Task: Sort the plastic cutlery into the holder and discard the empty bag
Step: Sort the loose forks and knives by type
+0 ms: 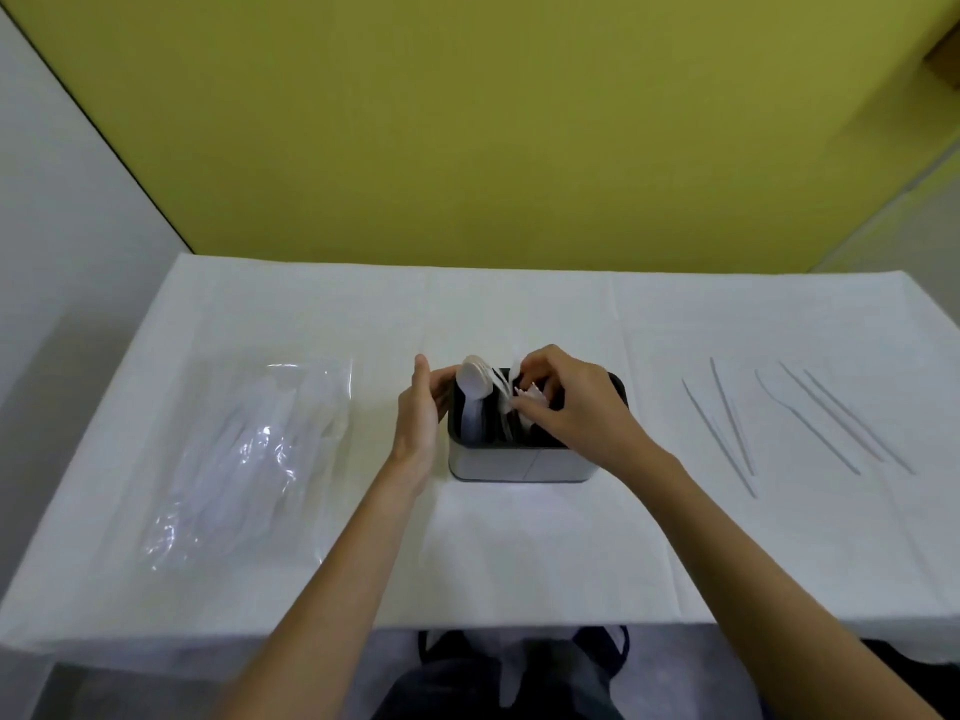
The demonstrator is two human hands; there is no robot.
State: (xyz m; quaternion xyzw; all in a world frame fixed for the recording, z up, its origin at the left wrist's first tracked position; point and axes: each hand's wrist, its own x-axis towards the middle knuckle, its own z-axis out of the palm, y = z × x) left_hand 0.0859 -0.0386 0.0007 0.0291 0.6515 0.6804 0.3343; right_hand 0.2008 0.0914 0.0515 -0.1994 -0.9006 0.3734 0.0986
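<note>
A grey holder [511, 465] with a dark inside stands at the middle of the white table. White spoons [475, 381] stick up from its left compartment. My left hand [423, 407] rests against the holder's left side with its fingers nearly straight. Over the middle compartment, my right hand [563, 394] pinches white forks [519, 394] by their heads. A clear plastic bag [249, 449] lies flat at the left with white cutlery still inside. Several white knives [795, 418] lie loose on the cloth at the right.
The white cloth-covered table [519, 553] ends at a yellow wall behind and a grey wall on the left. My knees show below the table's front edge.
</note>
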